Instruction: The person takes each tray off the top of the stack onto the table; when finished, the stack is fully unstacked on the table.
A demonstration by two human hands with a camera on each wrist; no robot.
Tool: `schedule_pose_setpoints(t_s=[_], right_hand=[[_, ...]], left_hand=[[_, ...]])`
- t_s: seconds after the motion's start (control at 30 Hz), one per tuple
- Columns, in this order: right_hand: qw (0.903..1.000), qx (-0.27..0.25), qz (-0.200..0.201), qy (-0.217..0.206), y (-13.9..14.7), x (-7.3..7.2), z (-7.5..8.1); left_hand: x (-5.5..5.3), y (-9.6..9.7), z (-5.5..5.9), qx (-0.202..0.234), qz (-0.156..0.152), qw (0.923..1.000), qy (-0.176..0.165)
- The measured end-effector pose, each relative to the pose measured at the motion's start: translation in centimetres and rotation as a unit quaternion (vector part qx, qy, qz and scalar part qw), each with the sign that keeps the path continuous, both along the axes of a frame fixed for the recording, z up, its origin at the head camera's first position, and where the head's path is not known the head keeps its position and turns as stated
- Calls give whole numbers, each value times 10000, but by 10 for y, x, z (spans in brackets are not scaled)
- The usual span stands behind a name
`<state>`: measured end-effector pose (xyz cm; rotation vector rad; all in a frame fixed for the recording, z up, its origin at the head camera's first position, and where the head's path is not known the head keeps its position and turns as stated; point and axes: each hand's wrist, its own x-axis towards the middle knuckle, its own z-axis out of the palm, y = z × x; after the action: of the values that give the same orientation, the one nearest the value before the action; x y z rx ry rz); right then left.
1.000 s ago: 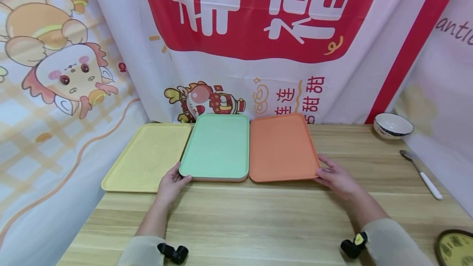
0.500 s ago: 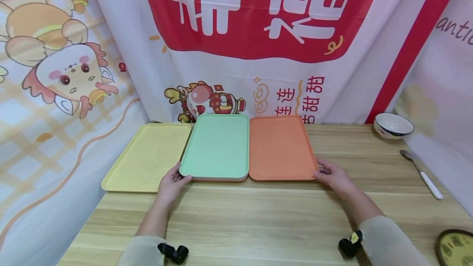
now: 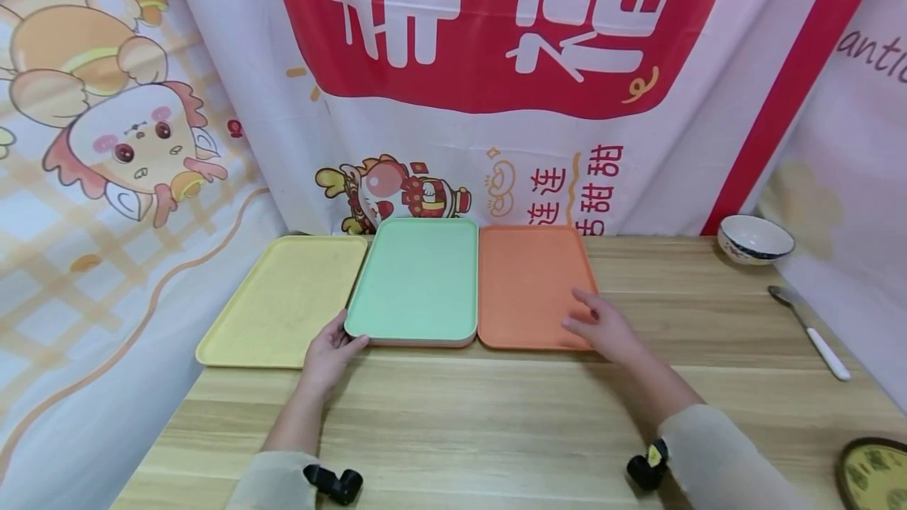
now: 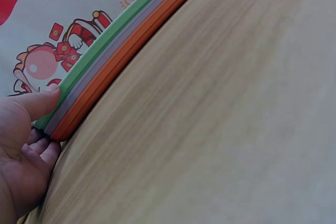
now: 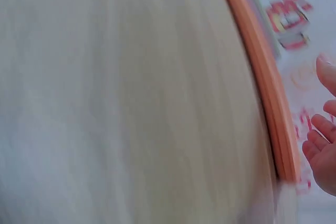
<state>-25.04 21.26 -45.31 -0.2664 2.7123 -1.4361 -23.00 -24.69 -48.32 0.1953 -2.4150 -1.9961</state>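
My left hand (image 3: 331,349) holds the near left corner of a stack of trays, with the thumb at the top edge and fingers curled below. A light green tray (image 3: 418,282) tops this stack; in the left wrist view a greyish-purple tray (image 4: 95,73) and an orange one show under it. Right of the stack, against its side, lies another orange tray (image 3: 531,282). Over that tray's near right corner hovers my right hand (image 3: 608,330), fingers spread and holding nothing. The right wrist view shows its fingers (image 5: 323,129) apart from the tray's edge.
A yellow tray (image 3: 283,297) lies left of the stack, close beside it. Toward the right stand a patterned bowl (image 3: 755,241) and a white-handled spoon (image 3: 825,354). A round dark-rimmed yellow item (image 3: 875,474) is cut off at the lower right. Printed cloth hangs behind the table.
The right hand has let go of the orange tray's near right corner and moved left over it. That tray's right side has shifted left and its corner has settled lower. The left hand stays put.
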Motion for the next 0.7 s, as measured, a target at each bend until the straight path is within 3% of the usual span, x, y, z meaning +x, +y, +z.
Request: schedule_pose_setpoints(t_s=[0.13, 0.37, 0.7], right_hand=[[9997, 49, 228, 74, -35, 1, 2], [9986, -71, 411, -339, -92, -3, 0], [9973, 449, 563, 110, -135, -9, -12]], left_hand=[[-1, 0, 0, 6, 16, 10000, 21], [0, 0, 0, -47, -6, 10000, -18], [2, 1, 2, -84, 2, 10000, -14]])
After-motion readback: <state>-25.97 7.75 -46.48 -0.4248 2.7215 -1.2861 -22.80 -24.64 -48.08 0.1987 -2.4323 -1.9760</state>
